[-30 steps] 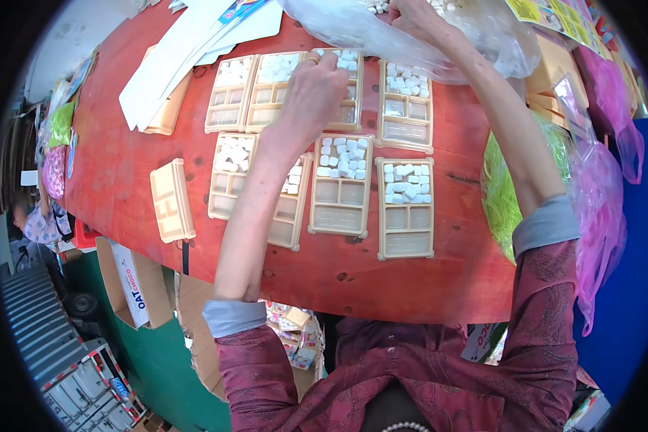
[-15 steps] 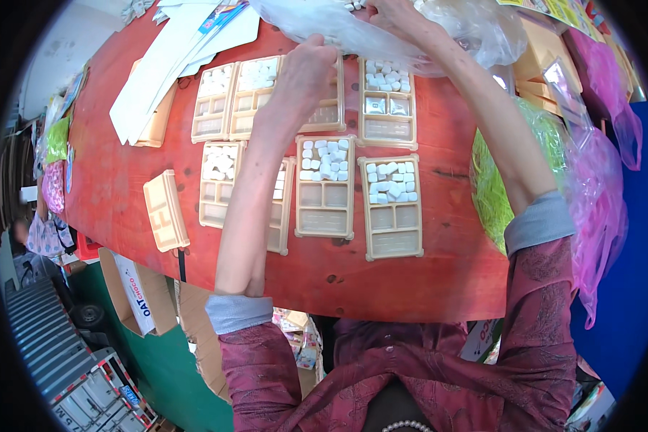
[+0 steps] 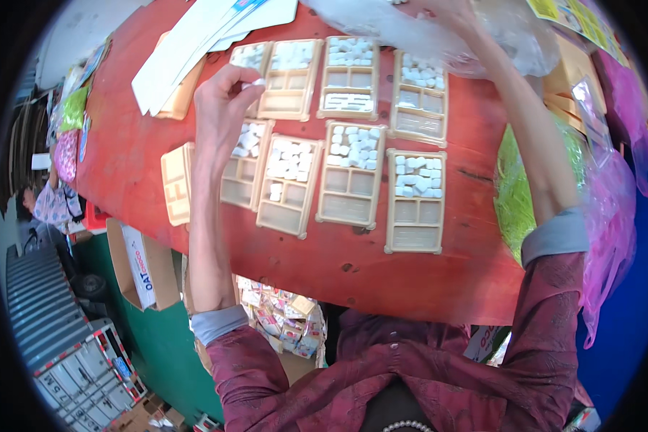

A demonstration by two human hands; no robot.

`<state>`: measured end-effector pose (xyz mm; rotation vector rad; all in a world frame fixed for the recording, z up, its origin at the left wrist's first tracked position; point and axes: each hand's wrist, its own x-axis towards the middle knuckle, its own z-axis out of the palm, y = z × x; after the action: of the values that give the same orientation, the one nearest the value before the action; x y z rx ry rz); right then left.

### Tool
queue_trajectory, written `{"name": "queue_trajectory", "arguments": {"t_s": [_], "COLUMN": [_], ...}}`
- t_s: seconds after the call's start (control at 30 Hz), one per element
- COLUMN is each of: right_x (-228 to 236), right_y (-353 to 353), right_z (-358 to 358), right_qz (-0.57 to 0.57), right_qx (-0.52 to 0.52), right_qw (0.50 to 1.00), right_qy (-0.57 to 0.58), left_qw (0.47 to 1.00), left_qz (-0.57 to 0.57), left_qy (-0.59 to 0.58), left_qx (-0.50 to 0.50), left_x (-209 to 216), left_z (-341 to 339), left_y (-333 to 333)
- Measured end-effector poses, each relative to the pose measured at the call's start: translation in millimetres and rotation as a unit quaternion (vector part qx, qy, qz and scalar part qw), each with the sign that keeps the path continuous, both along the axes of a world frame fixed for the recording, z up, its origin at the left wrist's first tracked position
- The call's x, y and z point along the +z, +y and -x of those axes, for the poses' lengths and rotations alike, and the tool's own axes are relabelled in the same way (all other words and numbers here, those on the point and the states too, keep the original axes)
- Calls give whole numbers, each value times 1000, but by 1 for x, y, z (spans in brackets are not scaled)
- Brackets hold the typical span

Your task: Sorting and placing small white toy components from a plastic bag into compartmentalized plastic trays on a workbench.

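My left hand (image 3: 223, 93) is over the far-left tray of the back row, thumb and fingers pinched on a small white marshmallow-like piece (image 3: 256, 84). Up at the far edge, my right hand (image 3: 448, 9) reaches to a clear plastic bag (image 3: 381, 25); blur and the picture's edge hide its fingers. Two rows of cream compartment trays lie on the table, and white pieces (image 3: 355, 146) fill their large far compartments. In the front row, one tray (image 3: 282, 219) also has a piece in a small compartment.
The red table (image 3: 309, 266) carries white sheets (image 3: 194, 54) at the far left. An empty cream tray (image 3: 177, 186) lies near its left edge. Green plastic (image 3: 515, 187) and pink bags (image 3: 605, 237) line the right side. Cardboard boxes (image 3: 155, 270) stand below.
My left hand has come away from the plastic bag, leftward to the far-left tray, and now shows a white piece. My right hand stays by the bag. The whole view has shifted slightly.
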<state>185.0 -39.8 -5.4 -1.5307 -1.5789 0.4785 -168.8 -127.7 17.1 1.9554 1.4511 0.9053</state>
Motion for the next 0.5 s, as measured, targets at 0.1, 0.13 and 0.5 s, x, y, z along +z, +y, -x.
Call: {"name": "queue_trajectory", "arguments": {"t_s": [0.1,0.13,0.5], "right_x": [-1,-4,52], "right_y": [7,8,-56], "right_z": [-23,-22,57], "right_qz": [-31,-31,-40], "right_qx": [29,37,63], "right_qw": [997,996,995], "right_qy": [68,71,59], "left_qw": [999,1000,998], "left_qz": [15,0,59], "left_qy": [18,17,-9], "left_qx": [30,21,-1], "left_x": [-3,-10,-25], "left_z": [25,36,62], "left_y": [-17,-20,-51]}}
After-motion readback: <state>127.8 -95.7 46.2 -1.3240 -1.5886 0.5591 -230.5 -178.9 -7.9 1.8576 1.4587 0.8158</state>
